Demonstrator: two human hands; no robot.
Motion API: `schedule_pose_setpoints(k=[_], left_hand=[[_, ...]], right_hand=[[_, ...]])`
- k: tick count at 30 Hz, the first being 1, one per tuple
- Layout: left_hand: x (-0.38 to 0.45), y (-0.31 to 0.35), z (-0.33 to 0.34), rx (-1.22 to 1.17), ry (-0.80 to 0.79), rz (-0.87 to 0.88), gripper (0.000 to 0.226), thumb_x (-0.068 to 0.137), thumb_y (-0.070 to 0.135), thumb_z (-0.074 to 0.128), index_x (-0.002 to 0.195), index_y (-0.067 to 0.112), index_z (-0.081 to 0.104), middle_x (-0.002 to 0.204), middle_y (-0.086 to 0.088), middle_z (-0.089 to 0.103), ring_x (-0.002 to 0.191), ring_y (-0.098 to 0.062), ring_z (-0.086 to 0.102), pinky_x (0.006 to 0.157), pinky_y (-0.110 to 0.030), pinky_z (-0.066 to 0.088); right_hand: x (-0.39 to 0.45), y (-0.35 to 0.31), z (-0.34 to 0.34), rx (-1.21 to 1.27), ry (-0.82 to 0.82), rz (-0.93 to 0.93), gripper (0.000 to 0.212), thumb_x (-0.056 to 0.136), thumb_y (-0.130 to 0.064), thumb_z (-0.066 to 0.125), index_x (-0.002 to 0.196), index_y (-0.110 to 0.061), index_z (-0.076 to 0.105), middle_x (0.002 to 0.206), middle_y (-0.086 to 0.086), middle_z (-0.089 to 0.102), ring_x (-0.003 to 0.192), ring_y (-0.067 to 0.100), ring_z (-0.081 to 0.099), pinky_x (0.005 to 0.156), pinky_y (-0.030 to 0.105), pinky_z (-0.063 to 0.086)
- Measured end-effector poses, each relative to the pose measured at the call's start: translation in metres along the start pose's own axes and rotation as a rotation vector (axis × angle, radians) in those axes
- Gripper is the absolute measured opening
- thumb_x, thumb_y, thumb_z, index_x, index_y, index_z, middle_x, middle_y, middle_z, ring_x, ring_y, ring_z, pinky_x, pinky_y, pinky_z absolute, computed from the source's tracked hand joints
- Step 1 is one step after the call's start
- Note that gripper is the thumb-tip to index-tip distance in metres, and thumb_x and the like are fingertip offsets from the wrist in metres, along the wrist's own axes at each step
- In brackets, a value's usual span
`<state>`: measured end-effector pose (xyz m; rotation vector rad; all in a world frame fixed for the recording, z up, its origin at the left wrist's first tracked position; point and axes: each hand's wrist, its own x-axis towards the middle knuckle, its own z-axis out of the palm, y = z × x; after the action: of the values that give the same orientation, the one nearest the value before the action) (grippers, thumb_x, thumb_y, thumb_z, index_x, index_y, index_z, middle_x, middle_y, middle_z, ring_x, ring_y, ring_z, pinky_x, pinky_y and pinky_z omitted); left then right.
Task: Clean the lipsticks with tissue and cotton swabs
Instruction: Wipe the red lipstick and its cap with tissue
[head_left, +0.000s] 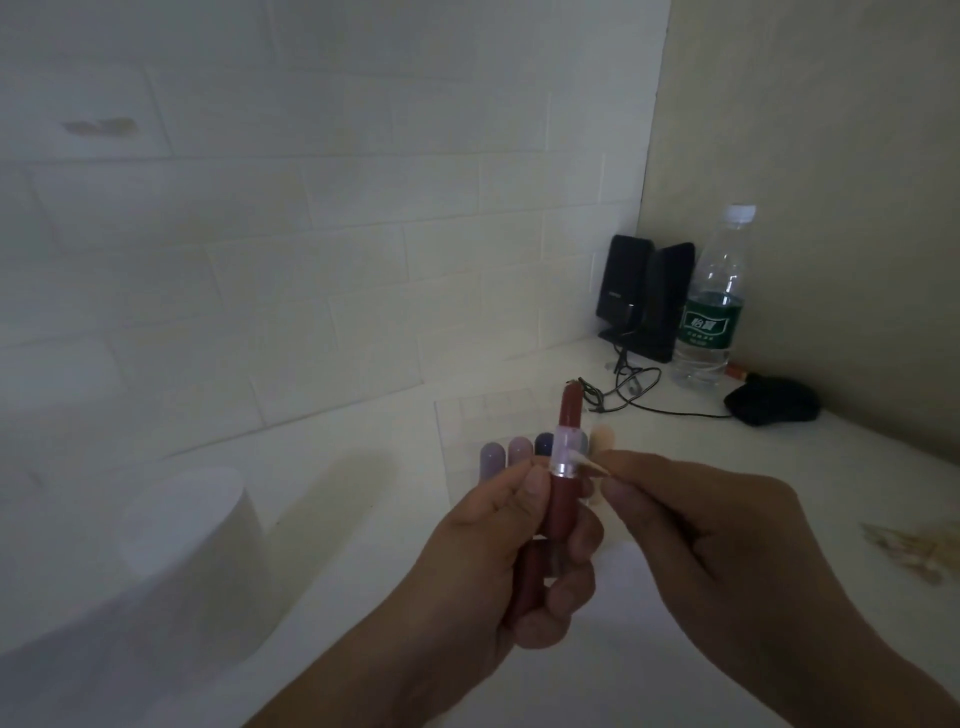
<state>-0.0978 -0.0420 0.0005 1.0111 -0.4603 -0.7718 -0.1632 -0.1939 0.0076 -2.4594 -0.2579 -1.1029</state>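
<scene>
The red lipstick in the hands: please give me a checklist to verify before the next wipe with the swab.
1. Left hand grips the red lipstick firmly around its base: ok.
2. Lipstick is upright, bullet extended above the clear collar: ok.
3. Right hand pinches the cotton swab: ok.
4. Swab tip touches the clear collar: ok.
5. Swab tip is clean enough to continue: cannot tell, too small and dim.
6. Tissue roll stands on the table at the left for the next step: ok.
</scene>
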Motion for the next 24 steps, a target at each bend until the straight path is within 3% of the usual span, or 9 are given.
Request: schedule_pose_setpoints(k=[4, 13, 17, 20, 24], left_hand=[[0.0004, -0.0012, -0.0007, -0.011, -0.033, 0.000, 0.033, 0.086, 0.040, 0.050, 0.096, 0.009, 0.058, 0.068, -0.006, 0.051, 0.044, -0.012, 0.041, 0.039, -0.012, 0.026], [0.0004, -0.0031, -0.0013, 0.010, -0.069, 0.011, 0.033, 0.087, 0.039, 0.048, 0.099, 0.011, 0.060, 0.068, -0.004, 0.049, 0.045, -0.011, 0.040, 0.040, -0.011, 0.026], [0.0007, -0.0028, -0.0017, 0.009, -0.073, 0.017, 0.029, 0.087, 0.039, 0.048, 0.090, 0.015, 0.063, 0.069, -0.006, 0.048, 0.044, -0.011, 0.040, 0.039, -0.012, 0.026], [0.0008, -0.0022, -0.0024, 0.007, -0.062, 0.005, 0.032, 0.086, 0.039, 0.048, 0.096, 0.010, 0.060, 0.068, -0.005, 0.048, 0.044, -0.011, 0.039, 0.040, -0.012, 0.026], [-0.0004, -0.0007, -0.0013, 0.001, -0.066, -0.008, 0.030, 0.086, 0.041, 0.050, 0.089, 0.015, 0.064, 0.068, -0.005, 0.047, 0.043, -0.011, 0.039, 0.040, -0.012, 0.024]], right_hand=[[-0.0005, 0.0020, -0.0036, -0.088, 0.016, -0.007, 0.025, 0.092, -0.032, 0.048, 0.098, -0.023, 0.070, 0.063, -0.007, 0.063, 0.050, 0.008, 0.056, 0.046, 0.027, 0.047], [-0.0023, 0.0021, -0.0057, -0.210, -0.033, -0.095, 0.030, 0.089, -0.030, 0.045, 0.097, -0.019, 0.072, 0.063, -0.008, 0.064, 0.045, 0.008, 0.055, 0.043, 0.021, 0.048], [-0.0016, 0.0049, -0.0079, -0.228, -0.014, -0.094, 0.031, 0.089, -0.029, 0.045, 0.093, -0.016, 0.072, 0.059, -0.006, 0.060, 0.042, 0.010, 0.052, 0.041, 0.025, 0.048], [-0.0016, 0.0044, -0.0087, -0.270, -0.046, -0.137, 0.030, 0.088, -0.029, 0.045, 0.091, -0.017, 0.072, 0.055, -0.009, 0.056, 0.040, 0.007, 0.048, 0.041, 0.017, 0.044], [-0.0015, 0.0061, -0.0087, -0.226, -0.021, -0.119, 0.029, 0.088, -0.027, 0.046, 0.092, -0.015, 0.072, 0.058, -0.005, 0.061, 0.041, 0.012, 0.052, 0.041, 0.022, 0.048]])
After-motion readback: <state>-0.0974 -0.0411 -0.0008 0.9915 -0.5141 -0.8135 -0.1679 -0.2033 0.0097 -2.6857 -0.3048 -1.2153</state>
